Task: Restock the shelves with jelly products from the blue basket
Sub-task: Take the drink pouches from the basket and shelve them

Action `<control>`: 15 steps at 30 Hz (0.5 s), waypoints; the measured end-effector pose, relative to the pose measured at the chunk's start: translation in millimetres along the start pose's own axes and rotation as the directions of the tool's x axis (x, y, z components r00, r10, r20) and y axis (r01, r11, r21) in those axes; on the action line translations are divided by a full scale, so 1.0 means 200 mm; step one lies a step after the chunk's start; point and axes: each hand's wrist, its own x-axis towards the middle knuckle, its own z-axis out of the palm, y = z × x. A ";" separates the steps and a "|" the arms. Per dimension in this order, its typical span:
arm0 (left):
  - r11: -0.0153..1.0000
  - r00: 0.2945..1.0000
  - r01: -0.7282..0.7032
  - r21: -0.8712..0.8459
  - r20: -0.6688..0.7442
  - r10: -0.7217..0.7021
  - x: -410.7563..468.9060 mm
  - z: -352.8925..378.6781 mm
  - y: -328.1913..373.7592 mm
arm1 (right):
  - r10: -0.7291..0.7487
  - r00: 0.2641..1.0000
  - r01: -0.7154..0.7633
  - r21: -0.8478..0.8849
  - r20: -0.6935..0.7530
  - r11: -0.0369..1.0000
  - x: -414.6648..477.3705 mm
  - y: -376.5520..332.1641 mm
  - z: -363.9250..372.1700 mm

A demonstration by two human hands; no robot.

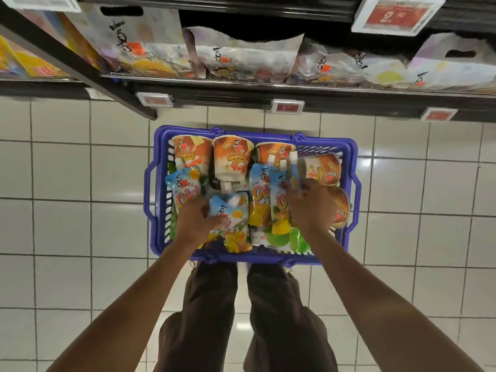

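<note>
1. A person is standing over a basket (241,256) that is sitting on the tiled floor (80,183), just in front of the bottom shelf (268,95).
2. The basket is holding the jelly: orange cups (232,157) are lying along the far side and down the right side, and blue pouches are filling the near half.
3. The left hand (194,218) is reaching into the near left part, its fingers curling round the left edge of a pouch (233,224) and gripping it.
4. The right hand (311,208) is reaching in on the right, its fingers closing on the right edge of another pouch (280,202), which is standing beside a third one (259,200); the fingertips are blurring, so the exact hold is hard to make out.
5. A fourth pouch (185,191) is lying against the left wall, touching the left hand.
6. On the shelf, pale bags (241,57) are leaning in a row, and red price tags (287,106) are hanging on its front edge.
</note>
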 end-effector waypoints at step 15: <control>0.910 0.965 0.209 -0.359 -0.072 -0.251 0.07 0.05 0.18 | 0.080 0.969 -0.047 -0.145 0.233 0.988 0.05 -0.01 0.01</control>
